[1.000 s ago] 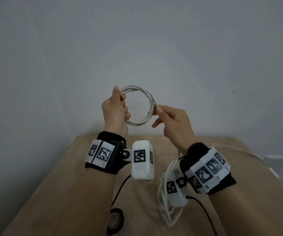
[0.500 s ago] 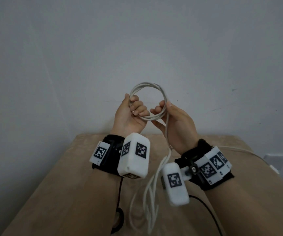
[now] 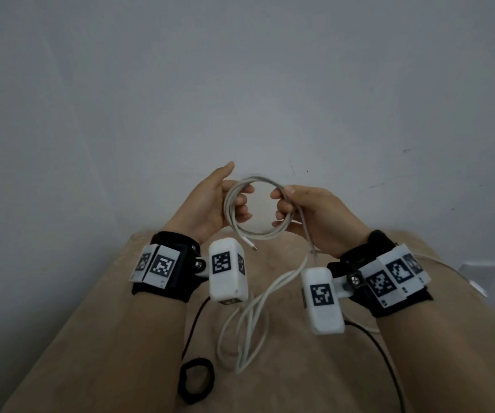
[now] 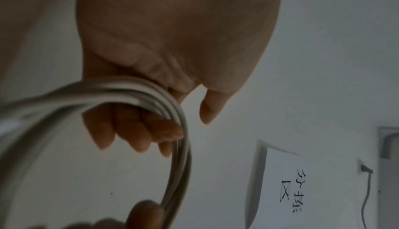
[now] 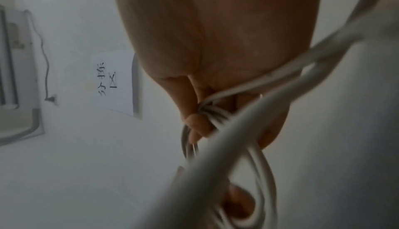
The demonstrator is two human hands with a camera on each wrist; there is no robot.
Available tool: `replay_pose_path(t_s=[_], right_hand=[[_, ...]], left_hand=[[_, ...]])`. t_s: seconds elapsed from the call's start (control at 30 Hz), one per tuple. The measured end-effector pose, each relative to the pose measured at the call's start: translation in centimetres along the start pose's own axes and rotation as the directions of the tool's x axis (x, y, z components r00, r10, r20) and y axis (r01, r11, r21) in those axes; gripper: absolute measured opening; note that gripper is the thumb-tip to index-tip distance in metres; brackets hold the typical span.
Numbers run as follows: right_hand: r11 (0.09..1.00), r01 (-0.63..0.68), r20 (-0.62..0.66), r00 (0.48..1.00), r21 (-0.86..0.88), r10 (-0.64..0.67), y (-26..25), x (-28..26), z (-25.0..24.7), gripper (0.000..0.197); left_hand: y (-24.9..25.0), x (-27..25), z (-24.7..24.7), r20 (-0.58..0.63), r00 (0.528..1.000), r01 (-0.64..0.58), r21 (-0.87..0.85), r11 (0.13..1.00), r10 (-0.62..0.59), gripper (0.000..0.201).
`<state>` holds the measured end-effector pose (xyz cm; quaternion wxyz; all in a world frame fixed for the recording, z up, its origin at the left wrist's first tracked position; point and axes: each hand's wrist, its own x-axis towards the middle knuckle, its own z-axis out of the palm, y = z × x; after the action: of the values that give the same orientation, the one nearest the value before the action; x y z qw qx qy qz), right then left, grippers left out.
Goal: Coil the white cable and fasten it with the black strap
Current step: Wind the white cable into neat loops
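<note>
The white cable is wound into a small coil held in the air between both hands, above the far end of the table. My left hand has its fingers curled through the coil's left side, and its thumb stands up off the strands. My right hand pinches the coil's right side between thumb and fingers, bunching the strands. One plug end hangs below the coil. The loose length drops to the table in slack loops. The black strap lies as a ring at the near left.
The tan table meets a grey wall close behind the hands. Thin black leads run from the wrist cameras across the table. A white lead runs toward a wall socket at the right. A paper sign hangs on the wall.
Both hands came lower and nearer with the coil, which tipped from upright to slanted. My left thumb lifted off the strands. My right hand moved to pinch the coil's right side.
</note>
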<state>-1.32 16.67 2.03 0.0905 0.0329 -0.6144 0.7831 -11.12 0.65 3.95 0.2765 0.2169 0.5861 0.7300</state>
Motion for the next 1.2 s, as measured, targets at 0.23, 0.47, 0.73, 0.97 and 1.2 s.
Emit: replay_pose_path(t_s=[0.23,0.47,0.73,0.97,1.2], right_hand=[[0.962,-0.013,0.083,0.996,-0.274,0.037,0.0,-0.2,0.6,0.03],[0.949,-0.014,0.028,0.999,-0.315,0.025,-0.1,-0.2,1.0,0.032],[0.922,0.029,-0.055,0.997,-0.386,-0.054,-0.7,-0.3,1.0,0.023],[0.934,0.068,-0.139,0.982,-0.352,-0.124,-0.5,-0.3,0.5,0.019],[0.91,0.193,-0.285,0.908,-0.367,-0.308,-0.8,-0.1,0.5,0.009]], left_hand=[[0.3,-0.9,0.3,0.099,0.995,-0.009,0.38,0.925,-0.031,0.044],[0.0,-0.7,0.9,0.084,0.994,-0.101,0.464,0.88,0.07,0.043],[0.4,-0.6,0.5,-0.071,0.973,-0.188,0.318,0.929,0.221,0.042],[0.9,-0.8,-0.2,-0.225,0.924,-0.276,0.166,0.947,0.309,0.044],[1.4,-1.3,-1.5,-0.093,0.978,-0.154,0.297,0.942,0.189,0.047]])
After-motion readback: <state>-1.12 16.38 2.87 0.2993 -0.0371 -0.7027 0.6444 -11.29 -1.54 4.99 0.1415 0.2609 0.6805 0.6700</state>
